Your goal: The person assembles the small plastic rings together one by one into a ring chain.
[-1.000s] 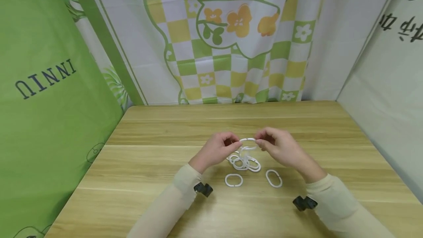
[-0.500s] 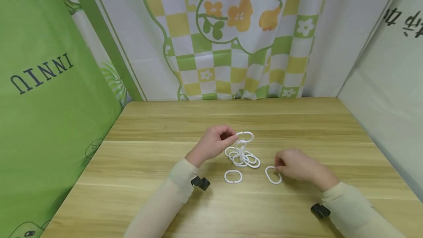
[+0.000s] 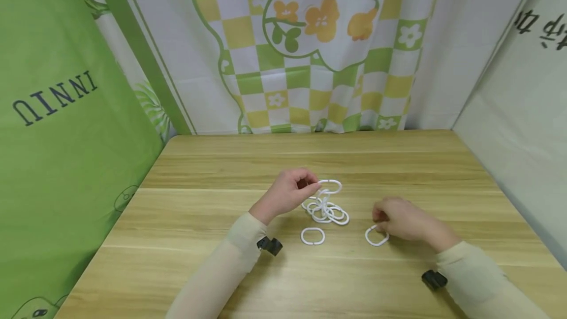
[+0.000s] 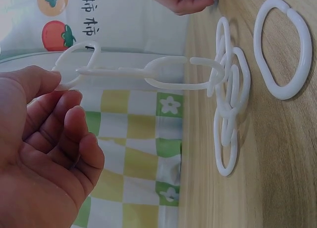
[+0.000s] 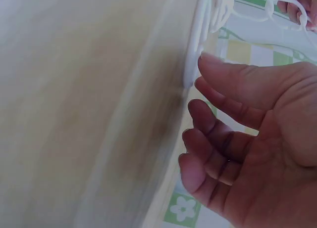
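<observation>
Left hand (image 3: pixel 288 196) pinched the top link of a chain of white plastic rings (image 3: pixel 327 206) between thumb and fingertips, lifting that end clear of the table (image 3: pixel 212 270) while the other links lay heaped on the wood just below, about midway between the left and right edges and somewhat nearer the far edge than the near one. From the left wrist camera, the pinched link (image 4: pixel 79 65) hung from the fingertips (image 4: pixel 47 79), a second link ran level from it, and the remaining links (image 4: pixel 229 97) stood bunched against the table top. Right hand (image 3: pixel 398 219) rested low on the table toward the right edge, its fingers curled down onto a loose ring (image 3: pixel 376 236) that lay flat on the wood; the fingertips touched the ring's far side, though whether they actually gripped it could not be told. In the right wrist view the fingers (image 5: pixel 223 134) were loosely bent with the thumb extended above them, and the frame was too blurred to show the contact. Another single ring (image 3: pixel 312 236) lay flat by itself nearer the front edge, just below the heap and well apart from both hands. Patterned curtains (image 3: pixel 310 48) hung behind the table's far edge, and a green cloth (image 3: pixel 66 137) hung along its left side.
</observation>
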### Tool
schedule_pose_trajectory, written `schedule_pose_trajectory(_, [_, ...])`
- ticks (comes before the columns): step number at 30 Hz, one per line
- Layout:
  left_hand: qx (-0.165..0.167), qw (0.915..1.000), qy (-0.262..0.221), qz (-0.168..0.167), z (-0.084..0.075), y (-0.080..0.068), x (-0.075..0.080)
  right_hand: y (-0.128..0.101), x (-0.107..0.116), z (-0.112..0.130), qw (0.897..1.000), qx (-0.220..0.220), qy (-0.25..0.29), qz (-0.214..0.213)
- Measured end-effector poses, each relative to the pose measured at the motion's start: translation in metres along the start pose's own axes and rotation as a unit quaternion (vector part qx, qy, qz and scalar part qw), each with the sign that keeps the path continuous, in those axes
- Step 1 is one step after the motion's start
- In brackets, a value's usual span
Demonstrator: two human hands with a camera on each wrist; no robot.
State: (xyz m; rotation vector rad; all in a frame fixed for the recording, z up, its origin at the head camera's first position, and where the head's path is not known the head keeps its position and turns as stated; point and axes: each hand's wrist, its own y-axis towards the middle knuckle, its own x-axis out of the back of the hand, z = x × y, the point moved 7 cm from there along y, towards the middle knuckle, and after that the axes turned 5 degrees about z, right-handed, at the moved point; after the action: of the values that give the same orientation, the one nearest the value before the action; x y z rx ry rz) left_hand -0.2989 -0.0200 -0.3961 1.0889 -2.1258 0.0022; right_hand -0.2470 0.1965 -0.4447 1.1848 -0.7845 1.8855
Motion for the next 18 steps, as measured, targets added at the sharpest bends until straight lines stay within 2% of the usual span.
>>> schedule_pose_trajectory(6, [-0.004, 1.0000, 0.001, 0.004, 0.000, 0.000, -0.001, -0.005, -0.005, -0.010, 0.999, -0.028, 0.010, 0.042])
schedule_pose_trajectory(13, [-0.014, 0.9998, 0.014, -0.003, -0.001, 0.001, -0.002, -0.002, -0.014, -0.004, 0.997, 0.009, 0.035, 0.066])
schedule_pose_trajectory(16, [-0.017, 0.9997, 0.017, -0.005, -0.004, 0.001, -0.003, -0.001, -0.012, 0.001, 0.997, 0.008, 0.055, 0.057])
schedule_pose_trajectory(18, [-0.022, 0.9996, 0.016, -0.004, -0.006, 0.001, -0.004, 0.001, -0.005, 0.008, 0.995, 0.014, 0.090, 0.040])
